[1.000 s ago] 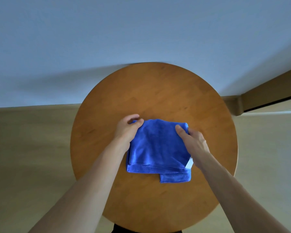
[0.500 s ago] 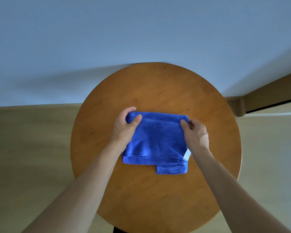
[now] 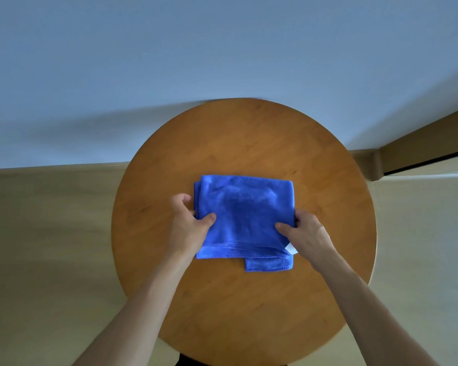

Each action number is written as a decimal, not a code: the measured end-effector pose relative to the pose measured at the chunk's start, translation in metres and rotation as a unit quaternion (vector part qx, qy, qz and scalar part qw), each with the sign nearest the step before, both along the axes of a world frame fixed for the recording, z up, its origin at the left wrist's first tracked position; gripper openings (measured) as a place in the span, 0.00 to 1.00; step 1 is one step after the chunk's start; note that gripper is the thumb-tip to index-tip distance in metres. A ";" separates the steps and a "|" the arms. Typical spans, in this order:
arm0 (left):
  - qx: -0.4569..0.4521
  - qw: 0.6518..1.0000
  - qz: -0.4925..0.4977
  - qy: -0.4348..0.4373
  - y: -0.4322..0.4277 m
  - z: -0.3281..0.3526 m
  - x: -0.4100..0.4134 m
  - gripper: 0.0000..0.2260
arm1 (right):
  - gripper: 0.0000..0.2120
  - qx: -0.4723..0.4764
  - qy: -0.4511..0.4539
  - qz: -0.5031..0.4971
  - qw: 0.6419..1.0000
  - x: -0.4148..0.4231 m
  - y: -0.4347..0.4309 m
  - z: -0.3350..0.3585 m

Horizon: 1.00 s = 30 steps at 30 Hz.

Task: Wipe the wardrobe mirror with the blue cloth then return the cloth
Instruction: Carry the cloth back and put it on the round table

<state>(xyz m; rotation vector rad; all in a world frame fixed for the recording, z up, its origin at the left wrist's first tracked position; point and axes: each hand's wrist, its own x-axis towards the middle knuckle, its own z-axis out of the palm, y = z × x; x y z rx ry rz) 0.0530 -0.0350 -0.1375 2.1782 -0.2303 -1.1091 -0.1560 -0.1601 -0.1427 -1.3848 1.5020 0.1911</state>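
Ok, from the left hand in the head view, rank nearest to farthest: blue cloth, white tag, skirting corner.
1. blue cloth: held by the left hand at its left edge.
2. white tag: cloth's near right corner, beside the right hand.
3. skirting corner: off the table, far right.

Round wooden table (image 3: 249,143); folded blue cloth (image 3: 243,215) lying near centre.

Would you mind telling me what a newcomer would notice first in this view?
The bright blue cloth, folded, lies in the middle of the round wooden table. The left hand and right hand pinch its left and right edges, and a small white tag peeks out at its near right corner.
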 end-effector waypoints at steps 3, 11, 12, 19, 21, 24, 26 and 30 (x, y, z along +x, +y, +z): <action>-0.018 0.983 0.105 0.150 0.001 0.003 0.010 0.18 | 0.05 0.052 -0.082 -0.079 0.992 -0.004 -0.006 0.006; 0.036 0.978 -0.156 -0.132 0.009 0.010 -0.013 0.35 | 0.25 -0.063 0.029 0.046 0.997 -0.007 0.014 0.012; 0.062 0.956 -0.190 -0.213 0.007 0.010 -0.018 0.38 | 0.29 -0.086 0.027 0.044 0.995 -0.005 0.017 0.014; -0.005 0.819 -0.434 -0.375 -0.021 -0.013 -0.043 0.25 | 0.30 -0.404 0.047 0.264 0.875 0.024 0.045 0.009; 0.034 0.803 -0.475 -0.359 -0.022 -0.029 -0.046 0.25 | 0.28 -0.382 0.039 0.329 0.863 0.037 0.051 -0.003; 0.041 0.785 -0.485 -0.384 -0.016 -0.044 -0.036 0.27 | 0.29 -0.350 0.066 0.368 0.859 0.042 0.048 -0.019; 0.041 0.777 -0.480 -0.405 -0.009 -0.049 -0.018 0.29 | 0.35 -0.352 0.095 0.363 0.857 0.033 0.040 -0.025; 0.108 0.772 -0.467 -0.417 0.006 -0.052 0.018 0.33 | 0.42 -0.333 0.169 0.362 0.854 0.010 0.029 -0.026</action>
